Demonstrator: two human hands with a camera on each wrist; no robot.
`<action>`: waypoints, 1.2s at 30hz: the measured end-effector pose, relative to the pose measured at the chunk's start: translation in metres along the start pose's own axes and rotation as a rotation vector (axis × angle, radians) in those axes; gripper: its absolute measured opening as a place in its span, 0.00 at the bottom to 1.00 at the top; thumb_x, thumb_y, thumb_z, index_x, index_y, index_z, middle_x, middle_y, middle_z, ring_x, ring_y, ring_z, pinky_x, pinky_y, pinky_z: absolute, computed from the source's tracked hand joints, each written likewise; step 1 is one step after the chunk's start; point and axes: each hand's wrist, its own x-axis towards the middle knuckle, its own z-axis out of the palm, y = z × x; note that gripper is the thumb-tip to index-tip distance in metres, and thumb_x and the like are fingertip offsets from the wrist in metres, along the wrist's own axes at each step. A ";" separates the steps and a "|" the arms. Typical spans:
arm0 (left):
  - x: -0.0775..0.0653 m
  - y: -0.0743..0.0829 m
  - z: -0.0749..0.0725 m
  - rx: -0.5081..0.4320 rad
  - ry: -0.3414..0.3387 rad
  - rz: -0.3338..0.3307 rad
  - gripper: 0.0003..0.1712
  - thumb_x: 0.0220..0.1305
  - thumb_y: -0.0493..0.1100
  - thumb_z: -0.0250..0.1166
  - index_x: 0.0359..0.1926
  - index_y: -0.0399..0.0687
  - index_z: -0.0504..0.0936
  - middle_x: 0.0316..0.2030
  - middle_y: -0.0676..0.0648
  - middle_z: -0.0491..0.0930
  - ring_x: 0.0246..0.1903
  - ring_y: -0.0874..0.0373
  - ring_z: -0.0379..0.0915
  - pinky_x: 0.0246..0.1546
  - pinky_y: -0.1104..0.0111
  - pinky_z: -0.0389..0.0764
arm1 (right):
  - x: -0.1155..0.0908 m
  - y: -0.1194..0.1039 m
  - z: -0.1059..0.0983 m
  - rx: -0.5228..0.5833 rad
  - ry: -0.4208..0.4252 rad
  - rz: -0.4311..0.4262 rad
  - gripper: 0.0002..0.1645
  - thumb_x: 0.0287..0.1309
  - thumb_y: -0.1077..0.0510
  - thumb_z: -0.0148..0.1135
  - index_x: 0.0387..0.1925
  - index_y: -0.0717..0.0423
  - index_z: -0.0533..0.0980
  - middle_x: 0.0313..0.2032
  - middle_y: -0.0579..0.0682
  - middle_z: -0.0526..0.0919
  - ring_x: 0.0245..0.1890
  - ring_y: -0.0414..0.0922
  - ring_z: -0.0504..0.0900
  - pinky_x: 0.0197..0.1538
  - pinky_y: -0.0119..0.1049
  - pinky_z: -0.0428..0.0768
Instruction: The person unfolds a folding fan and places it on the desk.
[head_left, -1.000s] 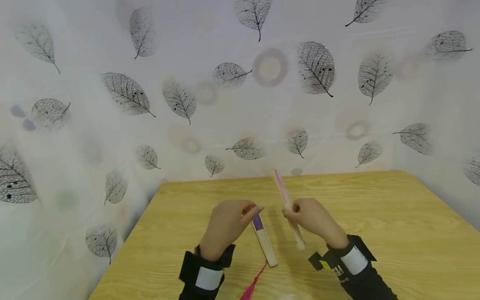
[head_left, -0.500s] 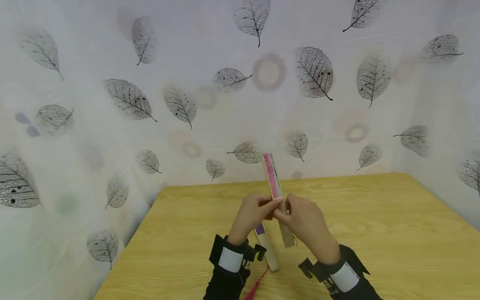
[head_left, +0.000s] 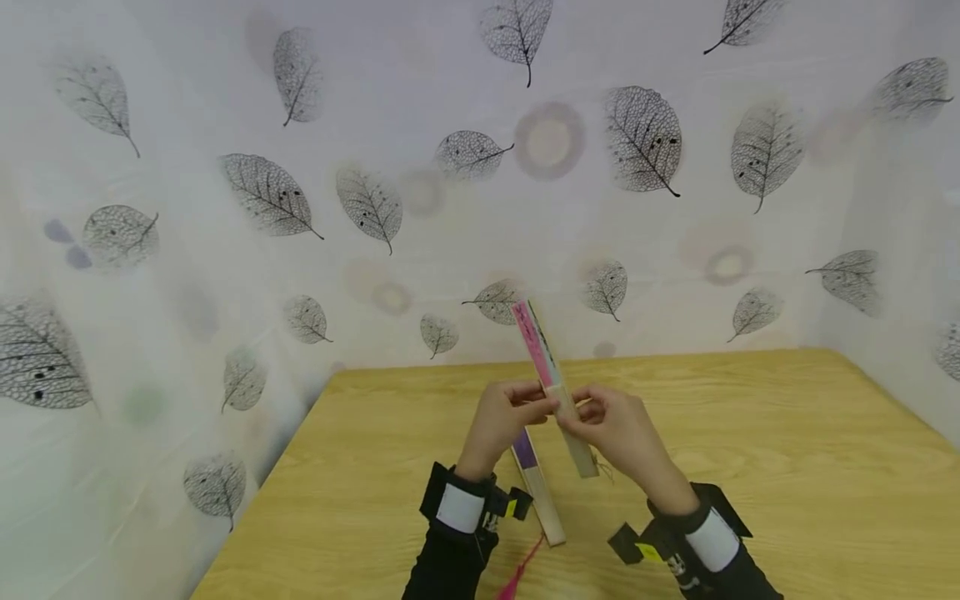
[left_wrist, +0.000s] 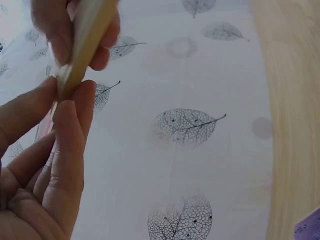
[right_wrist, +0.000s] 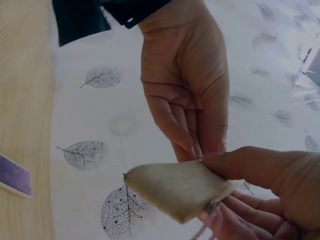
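Note:
A folded hand fan, pink and pale at its upper half with bare wooden sticks below, is held tilted above the table. My left hand pinches its middle from the left, thumb on the near face. From the right, my right hand pinches it slightly lower down. In the right wrist view the wooden end of the fan points toward the camera, with pinkish strands hanging from it. A second folded fan, purple and wood, lies on the table beneath, its upper end partly hidden by my left hand.
A bright pink tassel trails from the purple fan's lower end toward the near edge. The wood-grain table ends at a pale, leaf-patterned curtain behind and along the sides. Both wrists wear black straps.
My left hand has left the purple fan's upper end and moved right to the pink fan. The pink fan, earlier held by the right hand alone, has shifted left and is now held by both.

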 end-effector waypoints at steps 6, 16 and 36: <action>0.000 0.001 0.004 0.006 0.048 -0.009 0.14 0.58 0.41 0.64 0.44 0.37 0.83 0.38 0.38 0.84 0.34 0.54 0.82 0.33 0.70 0.83 | 0.000 -0.003 0.008 -0.081 0.083 -0.033 0.12 0.50 0.63 0.65 0.38 0.63 0.77 0.30 0.57 0.84 0.29 0.48 0.84 0.30 0.36 0.83; -0.002 0.003 0.008 0.007 0.127 -0.033 0.17 0.56 0.40 0.66 0.45 0.35 0.81 0.38 0.37 0.83 0.34 0.49 0.82 0.30 0.68 0.84 | -0.003 -0.008 0.016 -0.157 0.141 -0.028 0.12 0.50 0.64 0.64 0.38 0.65 0.76 0.28 0.56 0.84 0.27 0.47 0.84 0.27 0.36 0.82; -0.012 0.030 0.009 -0.011 0.148 0.000 0.13 0.59 0.33 0.61 0.43 0.28 0.80 0.36 0.31 0.82 0.34 0.42 0.82 0.31 0.60 0.85 | -0.002 -0.008 0.013 -0.065 0.145 0.000 0.13 0.51 0.64 0.64 0.39 0.66 0.77 0.30 0.60 0.85 0.29 0.50 0.85 0.28 0.35 0.83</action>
